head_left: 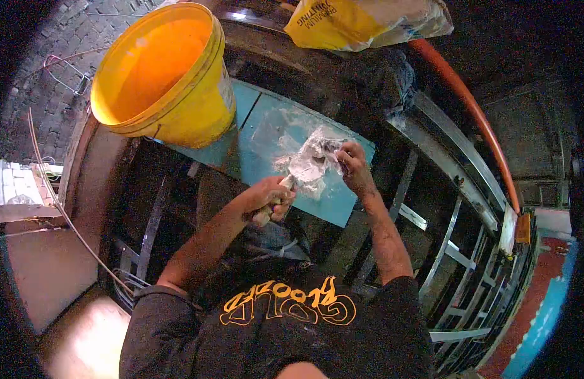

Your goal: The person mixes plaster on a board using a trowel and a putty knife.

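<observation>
Left hand (266, 199) curled round a pale piece (286, 184), its tip right at the powdery bundle (311, 158) | right hand (353, 167) pinching that bundle's other side | bundle sits between both grips, over the blue board (326, 205) | yellow bucket (191, 114) beyond the left grip, jointing bag (361, 25) beyond the right!

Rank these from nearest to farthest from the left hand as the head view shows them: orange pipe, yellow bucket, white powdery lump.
From the left hand:
1. White powdery lump, just beyond the fingers, on the blue board.
2. Yellow bucket, ahead and to the left.
3. Orange pipe, well off on the right.
</observation>
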A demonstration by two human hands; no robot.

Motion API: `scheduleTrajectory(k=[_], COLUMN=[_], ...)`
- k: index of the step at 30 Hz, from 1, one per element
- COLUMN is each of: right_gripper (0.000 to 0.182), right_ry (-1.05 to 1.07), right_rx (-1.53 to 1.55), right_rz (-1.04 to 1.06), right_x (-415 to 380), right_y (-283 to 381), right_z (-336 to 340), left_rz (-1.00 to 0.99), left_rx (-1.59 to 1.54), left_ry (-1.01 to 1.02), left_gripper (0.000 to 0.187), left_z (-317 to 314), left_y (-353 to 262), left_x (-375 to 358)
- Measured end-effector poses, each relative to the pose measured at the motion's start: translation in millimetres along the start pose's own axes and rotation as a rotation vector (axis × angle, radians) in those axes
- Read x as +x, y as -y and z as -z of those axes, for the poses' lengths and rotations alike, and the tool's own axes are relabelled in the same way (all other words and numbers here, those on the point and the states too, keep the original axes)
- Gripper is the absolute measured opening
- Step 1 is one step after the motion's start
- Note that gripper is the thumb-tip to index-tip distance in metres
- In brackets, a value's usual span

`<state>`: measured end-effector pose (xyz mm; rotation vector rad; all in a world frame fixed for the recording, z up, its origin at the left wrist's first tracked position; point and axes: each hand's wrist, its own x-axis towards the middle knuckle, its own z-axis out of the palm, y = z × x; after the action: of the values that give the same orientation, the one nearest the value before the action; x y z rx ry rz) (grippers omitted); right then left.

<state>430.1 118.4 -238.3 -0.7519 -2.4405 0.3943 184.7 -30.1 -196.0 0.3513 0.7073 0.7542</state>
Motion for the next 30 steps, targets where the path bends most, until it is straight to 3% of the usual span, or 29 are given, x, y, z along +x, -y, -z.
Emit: scheduleTrajectory(k=[9,12,15,16,20,23,24,26,27,28,30], right_gripper=[0.022,0.022,0.018,0.018,0.027,0.032,0.030,0.033,0.039,0.047,0.045], right_ry=[0.006,0.089,0.011,-0.060,-0.392,-0.697,-0.622,-0.331,-0.168,-0.091,0.030], right_rx=[0.124,-0.044,0.165,0.050,0.915,1.201,1.257,1.525,2.004,2.061,2.182], right_rz=[-0.105,-0.027,-0.177,-0.061,-0.597,-0.667,-0.898,-0.815,-0.625,-0.676,-0.691], right_x=[-3.1,-6.2,-26.8,-39.8,-48.6,-43.7,-31.8,-25.7,-23.2,-21.0,-22.7], right_y=[-8.8,-16.8,-28.4,-55.0,-68.1,-63.9,-50.2,-37.4,-29.7,-25.5,-18.6], right_z=[0.2,9.9,8.9,4.5,15.3,15.7,25.2,17.4,12.7,5.8,-5.9], left_rz=[0.002,-0.065,-0.132,-0.155,-0.256,-0.261,-0.274,-0.280,-0.283,-0.308,-0.282], left_rx=[-0.156,-0.131,-0.092,-0.098,0.270,0.278,0.261,0.253,0.244,0.243,0.193], left_ry=[0.061,-0.013,-0.021,-0.011,-0.148,-0.109,-0.096,-0.109,-0.120,-0.134,-0.131], left_gripper=[0.022,0.023,0.024,0.025,0.032,0.038,0.043,0.046,0.047,0.047,0.050], left_z=[1.4,1.2,-1.9,-0.4,16.4,28.5,36.3,29.9,26.7,26.1,19.3], left_y=[4.3,2.7,-25.9,-34.1,-33.1,-13.7,-1.4,10.2,18.0,25.7,33.2], left_x=[-10.6,-17.2,-38.5,-43.8,-35.2,-8.2,6.3,20.1,27.8,42.4,50.7])
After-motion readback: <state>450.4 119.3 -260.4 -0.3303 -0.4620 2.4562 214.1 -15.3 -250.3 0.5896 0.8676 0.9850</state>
